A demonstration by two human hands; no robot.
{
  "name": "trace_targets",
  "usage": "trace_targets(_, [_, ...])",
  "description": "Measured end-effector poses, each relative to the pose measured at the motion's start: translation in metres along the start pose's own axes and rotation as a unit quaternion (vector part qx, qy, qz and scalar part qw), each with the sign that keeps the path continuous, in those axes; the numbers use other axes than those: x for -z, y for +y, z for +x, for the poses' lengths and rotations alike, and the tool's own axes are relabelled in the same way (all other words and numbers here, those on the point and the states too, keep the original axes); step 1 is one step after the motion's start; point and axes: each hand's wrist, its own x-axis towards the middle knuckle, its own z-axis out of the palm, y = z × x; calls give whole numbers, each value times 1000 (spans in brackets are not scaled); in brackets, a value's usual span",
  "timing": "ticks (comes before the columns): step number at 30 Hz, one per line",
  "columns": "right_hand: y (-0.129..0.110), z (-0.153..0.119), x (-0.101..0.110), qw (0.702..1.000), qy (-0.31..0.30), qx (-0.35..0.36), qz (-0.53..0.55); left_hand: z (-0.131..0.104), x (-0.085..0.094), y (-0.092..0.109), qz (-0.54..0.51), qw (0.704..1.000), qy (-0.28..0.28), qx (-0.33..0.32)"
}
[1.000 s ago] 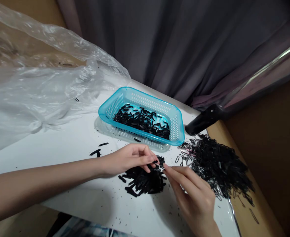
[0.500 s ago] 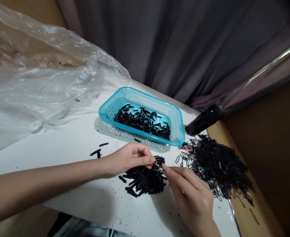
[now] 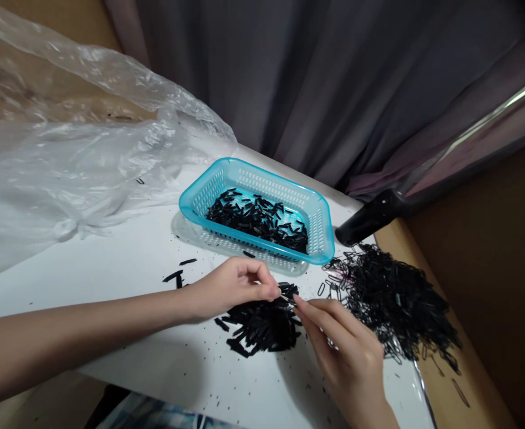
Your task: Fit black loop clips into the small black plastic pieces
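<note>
Blue basket rim (image 3: pixel 254 239) apart from hands (image 3: pixel 238 286) (image 3: pixel 347 348)

You've got a skinny, shiny little rod (image 3: pixel 286 298) pinched in the fingers (image 3: pixel 273 291) of both your hands, tilted a bit, lower at your right. Too tiny to make out more, tbh. Just under it sits your loose pile of flat black strips (image 3: pixel 266 333), pointing every which way on the bench (image 3: pixel 132 256), strays round the edge.

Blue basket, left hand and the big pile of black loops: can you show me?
Blue basket (image 3: pixel 272 185), head view: its far inner wall.
Left hand (image 3: pixel 233 288), head view: middle of the hand.
Pile of black loops (image 3: pixel 396 298), head view: its middle.
</note>
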Motion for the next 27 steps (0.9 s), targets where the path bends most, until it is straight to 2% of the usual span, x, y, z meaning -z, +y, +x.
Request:
trace_targets(9, [1,-1,-2,1000,-4,-2,21,-2,-3,0,32,999,18,-32])
trace_targets(14, [2,4,4,994,-40,-10,97,-2,-4,2,-29,999,-23,3])
trace_targets(19, [0,5,8,991,-44,-2,124,-3,-7,5,-88,994,-43,52])
trace_targets(27, [2,7,9,991,-46,34,123,-6,-6,4,-56,993,-63,77])
